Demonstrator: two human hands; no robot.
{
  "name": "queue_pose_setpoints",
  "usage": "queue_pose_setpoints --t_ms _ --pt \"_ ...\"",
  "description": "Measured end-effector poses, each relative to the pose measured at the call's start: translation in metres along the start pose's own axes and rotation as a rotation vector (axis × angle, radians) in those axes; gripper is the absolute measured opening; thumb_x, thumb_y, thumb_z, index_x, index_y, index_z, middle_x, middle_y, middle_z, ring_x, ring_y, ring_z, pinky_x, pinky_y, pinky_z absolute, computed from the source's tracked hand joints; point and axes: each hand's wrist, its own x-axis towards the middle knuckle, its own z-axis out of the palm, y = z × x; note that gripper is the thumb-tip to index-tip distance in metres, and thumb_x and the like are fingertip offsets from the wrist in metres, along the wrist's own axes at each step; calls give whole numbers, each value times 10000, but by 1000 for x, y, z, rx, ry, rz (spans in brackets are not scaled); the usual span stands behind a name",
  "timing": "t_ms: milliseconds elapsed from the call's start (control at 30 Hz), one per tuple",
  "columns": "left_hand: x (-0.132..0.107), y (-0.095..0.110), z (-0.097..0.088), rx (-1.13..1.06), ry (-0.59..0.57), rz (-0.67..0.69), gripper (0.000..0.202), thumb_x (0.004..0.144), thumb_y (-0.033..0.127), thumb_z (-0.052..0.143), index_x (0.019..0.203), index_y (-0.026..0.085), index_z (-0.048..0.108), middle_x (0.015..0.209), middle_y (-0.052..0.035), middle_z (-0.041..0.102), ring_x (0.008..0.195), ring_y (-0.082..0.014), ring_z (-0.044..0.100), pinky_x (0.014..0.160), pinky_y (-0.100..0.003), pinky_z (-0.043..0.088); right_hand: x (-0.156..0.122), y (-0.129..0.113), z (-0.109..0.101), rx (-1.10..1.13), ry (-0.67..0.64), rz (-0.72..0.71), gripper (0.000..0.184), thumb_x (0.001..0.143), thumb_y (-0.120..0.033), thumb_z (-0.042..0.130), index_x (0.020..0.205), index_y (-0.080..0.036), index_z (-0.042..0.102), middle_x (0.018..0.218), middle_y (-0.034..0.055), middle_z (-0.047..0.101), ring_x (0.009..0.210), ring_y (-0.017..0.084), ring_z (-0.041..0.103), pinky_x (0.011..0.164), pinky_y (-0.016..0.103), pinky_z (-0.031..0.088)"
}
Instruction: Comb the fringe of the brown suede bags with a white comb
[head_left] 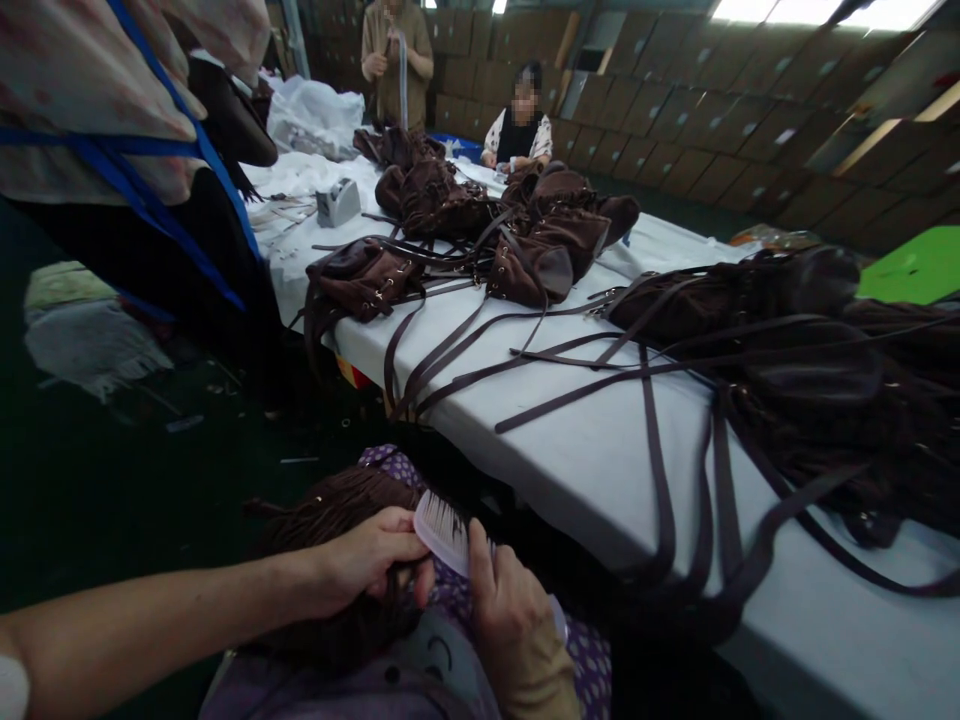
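Observation:
In my lap lies a dark brown bag with long fringe, partly covered by my forearm. My right hand is closed around a pale lilac hairbrush, its index finger laid along the brush head. The bristles face up and away, with dark bits among them, and the handle end shows past my palm. My left hand is closed, its fingertips at the brush's far end and above the brown fringe. What those fingers pinch is hidden. Under both hands I see a purple dotted apron.
A long white-covered table runs ahead, with piles of brown bags and hanging straps. A person in blue straps stands at left; two others are at the far end. Stacked cartons line the back.

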Motion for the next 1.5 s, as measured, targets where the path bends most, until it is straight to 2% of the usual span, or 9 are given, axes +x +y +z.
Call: queue_pose_setpoints --t_ms 133,300,500,667,933,1100,1233,1300,1500 --pt "-6 -3 -7 -27 -4 -57 353 805 504 584 834 152 596 492 -17 618 358 -73 412 343 -155 183 -7 52 -1 -103 -79 -130 474 812 17 410 1248 -134 515 650 6 509 520 142 477 490 260 337" --pt "-10 -8 -16 -25 139 28 393 830 537 549 818 145 565 551 -34 648 303 -41 339 323 -157 165 -39 121 0 -309 -23 200 400 839 -24 450 1209 -128 561 581 -26 477 367 97 386 386 256 230" --pt "7 -9 12 -129 100 133 360 798 498 617 784 139 591 604 15 562 426 -48 402 378 -151 281 -23 41 -25 205 81 63 539 930 -78 283 1467 -95 244 726 42 583 554 145 550 512 250 428" --pt "13 -15 16 -76 95 232 368 821 456 575 655 129 592 485 12 522 421 -76 446 420 -184 340 -6 -19 -10 178 26 6 536 887 -15 285 1423 9 275 697 52 554 545 159 525 496 269 434" --pt "10 -19 19 -284 39 95 313 808 438 655 916 145 628 803 -33 664 654 -138 641 575 -227 505 -5 2 20 7 120 73 435 904 -92 380 1335 -34 395 645 15 520 469 135 478 432 251 362" --pt "11 -20 5 -292 172 38 368 792 487 649 932 156 570 658 -25 650 502 -139 622 419 -188 440 -13 40 20 -11 0 54 392 872 -52 401 1248 -86 507 626 16 529 479 152 528 439 251 378" --pt "10 -24 -7 -281 415 75 360 807 513 613 852 175 497 559 13 603 352 -93 514 317 -142 317 -41 96 18 22 -206 390 336 838 -63 409 1091 -118 624 607 43 576 379 149 526 362 246 324" --pt "13 -27 -2 -319 394 50 330 837 489 589 857 177 485 600 -1 621 425 -117 577 359 -165 398 -44 102 14 293 -239 545 321 874 -165 432 1128 -142 627 745 89 662 508 184 624 433 261 421" --pt "21 -27 22 -480 216 92 283 790 388 701 924 167 586 909 -39 646 803 -162 629 641 -303 571 2 16 9 1487 -164 1149 505 713 -532 700 1020 -133 660 789 71 715 717 237 672 587 311 544"
